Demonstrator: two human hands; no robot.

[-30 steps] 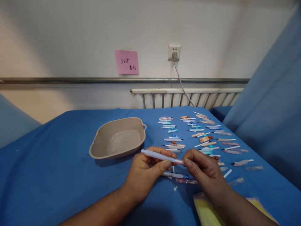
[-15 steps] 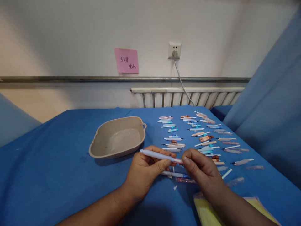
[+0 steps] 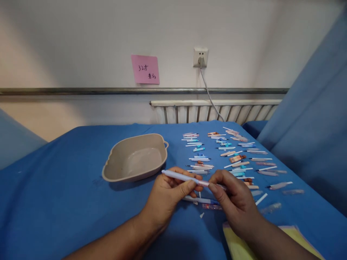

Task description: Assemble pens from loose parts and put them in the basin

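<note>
My left hand pinches a pale lavender pen between thumb and fingers, its barrel pointing up to the left. At the pen's pinkish front end, my right hand closes thumb and forefinger; a bit of pinkish tip shows past the forefinger. Whether that front part is separate from the barrel I cannot tell. Beneath the hands, another pale pen with a blue end lies on the blue cloth, partly covered. A clear printed pen part and a small white cone-shaped piece lie close by.
Several rows of pen parts, with white refills among them, cover the right side of the blue cloth. A beige basin stands at left. A yellow packet lies under my right forearm. Behind are a metal rail and a radiator.
My right fingers have shifted on the pinkish end, and more of it shows between my hands and past the right forefinger. My left hand keeps its hold on the barrel.
</note>
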